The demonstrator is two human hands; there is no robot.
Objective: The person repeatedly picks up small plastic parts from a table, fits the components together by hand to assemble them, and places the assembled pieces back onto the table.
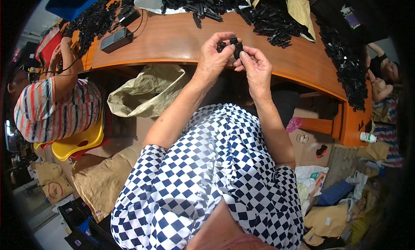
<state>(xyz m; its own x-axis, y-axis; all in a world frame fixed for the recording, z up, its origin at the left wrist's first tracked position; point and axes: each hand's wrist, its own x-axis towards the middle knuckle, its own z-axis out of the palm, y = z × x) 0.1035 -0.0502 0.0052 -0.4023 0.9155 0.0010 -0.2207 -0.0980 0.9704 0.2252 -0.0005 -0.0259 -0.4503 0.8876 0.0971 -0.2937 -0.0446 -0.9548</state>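
Observation:
My left hand [215, 55] and my right hand [256, 67] meet just over the near edge of the wooden table. Both are closed, thumbs pressing on small black plastic pieces [234, 40] pinched between them. One dark piece pokes out between the fingers of the left hand. The right thumb and forefinger grip the right end of the black part. How the pieces join is too small and covered to tell. Beyond the hands lies a heap of long, narrow black plastic parts [201, 3] on a white sheet, and another black pile [274, 25] is to its right.
A black power adapter [116, 40] with a cord rests on the wooden table [168, 38]. An open woven sack [147, 94] hangs below the edge at left. People sit at both sides, one by a yellow chair [80, 139]. More black parts [346, 64] line the right edge.

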